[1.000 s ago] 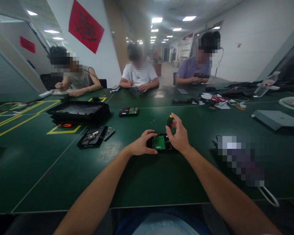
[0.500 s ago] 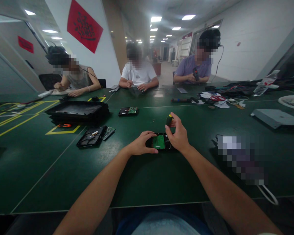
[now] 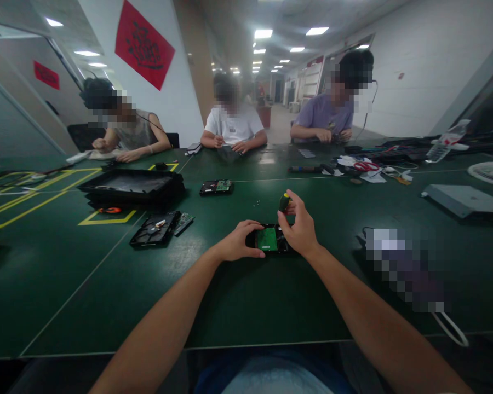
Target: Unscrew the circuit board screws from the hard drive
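A small black hard drive (image 3: pixel 268 239) with a green circuit board facing up lies on the green table (image 3: pixel 238 295) in front of me. My left hand (image 3: pixel 237 242) grips its left end, fingers curled round the edge. My right hand (image 3: pixel 299 227) is closed round a screwdriver (image 3: pixel 284 202) with a black and yellow handle, held upright over the drive's right side. The screwdriver's tip is hidden behind my fingers.
An opened drive (image 3: pixel 156 228), a black tray (image 3: pixel 132 186) and another drive (image 3: pixel 216 187) lie to the left and beyond. Scissors (image 3: pixel 365 166), tools and a grey box (image 3: pixel 464 198) sit at the right. Three people work at the far side.
My hands and the drive stay in place. The person at the far right has lowered both hands to the table.
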`<state>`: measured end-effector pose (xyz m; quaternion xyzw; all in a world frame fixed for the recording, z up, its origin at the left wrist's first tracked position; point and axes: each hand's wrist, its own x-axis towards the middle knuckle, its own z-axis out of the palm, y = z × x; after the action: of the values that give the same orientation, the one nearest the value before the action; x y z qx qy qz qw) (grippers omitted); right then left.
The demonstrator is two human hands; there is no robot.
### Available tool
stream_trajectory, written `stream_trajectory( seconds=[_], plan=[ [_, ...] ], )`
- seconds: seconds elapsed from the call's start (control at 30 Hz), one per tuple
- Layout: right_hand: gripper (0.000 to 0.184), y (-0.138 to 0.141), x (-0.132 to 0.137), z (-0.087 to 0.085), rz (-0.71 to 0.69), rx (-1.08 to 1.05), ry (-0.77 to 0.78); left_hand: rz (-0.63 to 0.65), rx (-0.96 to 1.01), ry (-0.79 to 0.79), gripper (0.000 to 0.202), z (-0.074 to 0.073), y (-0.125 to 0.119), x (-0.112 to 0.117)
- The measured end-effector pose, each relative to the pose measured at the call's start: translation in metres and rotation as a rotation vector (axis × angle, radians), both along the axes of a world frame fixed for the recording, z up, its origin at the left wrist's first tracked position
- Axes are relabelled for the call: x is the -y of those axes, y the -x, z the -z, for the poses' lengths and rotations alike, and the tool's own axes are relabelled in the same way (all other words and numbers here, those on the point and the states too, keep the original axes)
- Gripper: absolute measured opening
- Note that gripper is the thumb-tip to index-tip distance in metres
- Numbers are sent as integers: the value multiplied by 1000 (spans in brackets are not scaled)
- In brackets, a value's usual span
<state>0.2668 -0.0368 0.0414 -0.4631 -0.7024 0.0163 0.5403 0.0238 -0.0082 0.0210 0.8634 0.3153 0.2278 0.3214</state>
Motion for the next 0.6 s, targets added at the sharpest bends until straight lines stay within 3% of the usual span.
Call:
stream_trajectory(
  seconds=[0.6],
  plan=[
    [67, 0, 1, -1, 5, 11, 4, -7, 14, 12, 89, -1, 1, 1]
  ],
)
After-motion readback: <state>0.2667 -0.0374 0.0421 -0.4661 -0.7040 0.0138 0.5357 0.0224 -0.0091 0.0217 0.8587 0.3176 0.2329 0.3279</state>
